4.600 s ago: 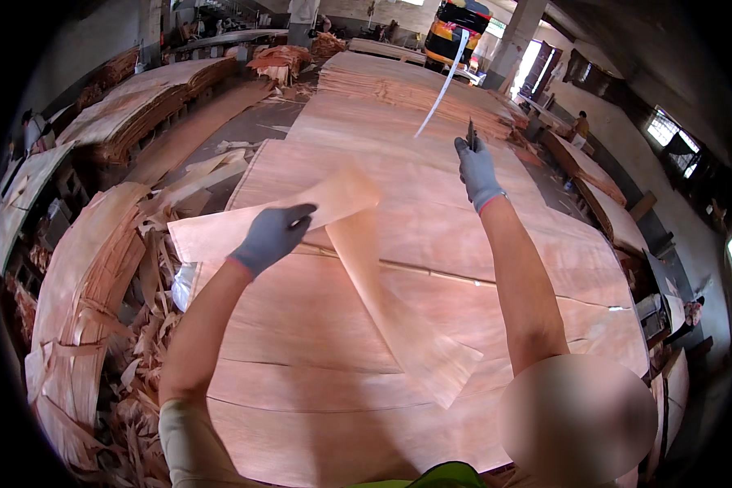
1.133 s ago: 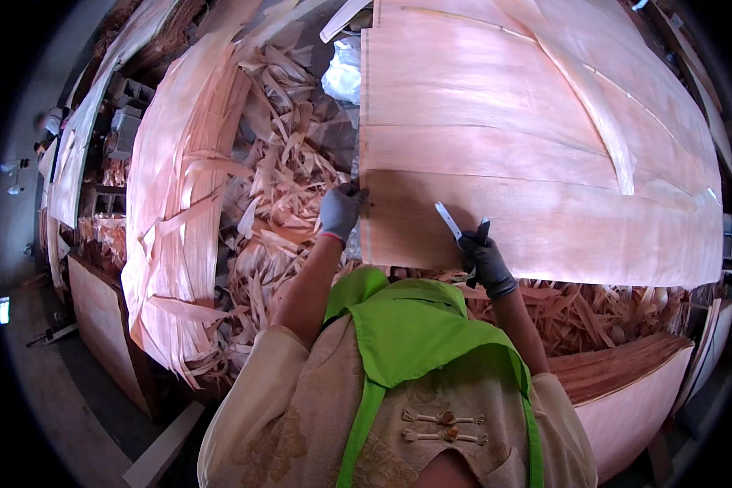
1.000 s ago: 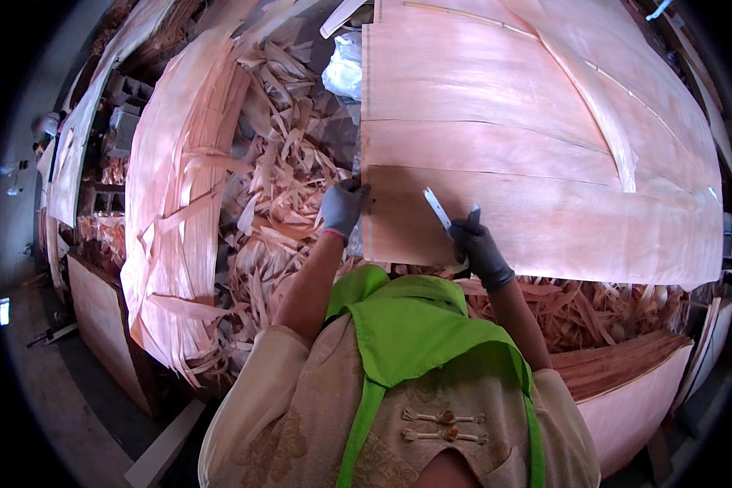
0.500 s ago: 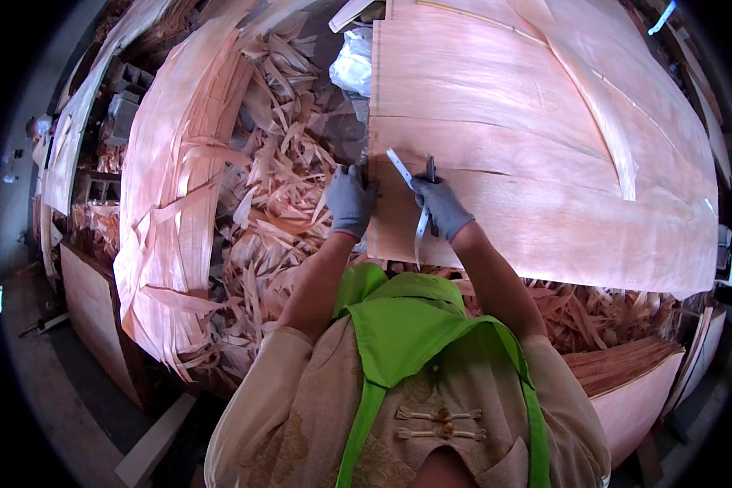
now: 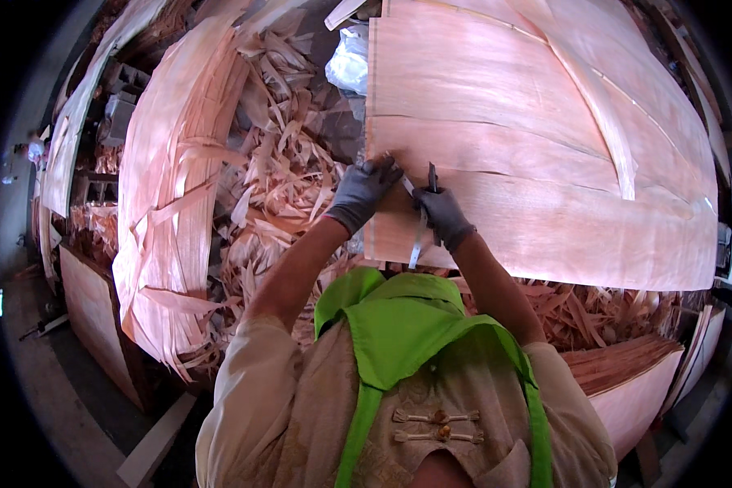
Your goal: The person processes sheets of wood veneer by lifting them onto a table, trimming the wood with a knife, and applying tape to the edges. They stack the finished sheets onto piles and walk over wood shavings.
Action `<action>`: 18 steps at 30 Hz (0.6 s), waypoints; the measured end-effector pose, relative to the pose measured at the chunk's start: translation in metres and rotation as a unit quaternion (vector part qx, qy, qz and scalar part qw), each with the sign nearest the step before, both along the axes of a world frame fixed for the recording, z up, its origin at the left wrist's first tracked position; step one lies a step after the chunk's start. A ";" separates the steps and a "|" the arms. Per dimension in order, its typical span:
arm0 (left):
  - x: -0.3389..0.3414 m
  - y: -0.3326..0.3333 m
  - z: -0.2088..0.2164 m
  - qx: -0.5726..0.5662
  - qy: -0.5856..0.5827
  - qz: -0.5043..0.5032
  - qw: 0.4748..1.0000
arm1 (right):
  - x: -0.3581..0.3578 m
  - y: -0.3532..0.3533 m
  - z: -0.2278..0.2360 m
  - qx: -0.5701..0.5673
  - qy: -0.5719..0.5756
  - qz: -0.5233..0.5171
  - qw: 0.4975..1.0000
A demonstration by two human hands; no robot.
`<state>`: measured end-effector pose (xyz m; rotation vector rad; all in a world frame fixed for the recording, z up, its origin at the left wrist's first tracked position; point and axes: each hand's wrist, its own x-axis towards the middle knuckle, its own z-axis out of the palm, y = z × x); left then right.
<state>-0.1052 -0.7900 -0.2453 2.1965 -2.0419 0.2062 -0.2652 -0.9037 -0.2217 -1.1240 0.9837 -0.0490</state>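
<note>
A large pale pink wood veneer sheet (image 5: 496,98) lies in front of me and to the right, with cracks along its grain. Over its left edge, my left hand (image 5: 363,195), in a grey glove, is closed with the upper end of a white dotted strip of tape (image 5: 417,249) at its fingertips. My right hand (image 5: 447,215), gloved too, grips a dark utility knife (image 5: 433,176) that points away from me. The same tape passes through the right hand's grasp, its lower end hanging near the sheet's front edge.
Torn veneer scraps (image 5: 281,195) cover the floor to my left, beside a tall curved veneer pile (image 5: 171,163). A white plastic bag (image 5: 349,61) sits past the sheet's left edge. A loose veneer strip (image 5: 598,106) lies across the sheet. Another stack (image 5: 626,366) stands at lower right.
My left hand has moved right and slightly up, from the sheet's edge to the tape's upper end. My right hand has shifted slightly, still holding knife and tape.
</note>
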 end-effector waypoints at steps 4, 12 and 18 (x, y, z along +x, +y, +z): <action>-0.007 -0.005 0.016 0.061 0.007 0.010 0.998 | -0.011 0.047 -0.024 -0.037 -0.052 -0.012 0.998; 0.024 -0.015 0.011 0.004 0.075 -0.037 0.996 | 0.018 -0.002 0.012 -0.088 -0.111 0.034 0.989; 0.041 -0.035 0.002 -0.020 0.081 0.028 0.996 | 0.088 -0.068 0.020 -0.053 -0.084 0.002 0.995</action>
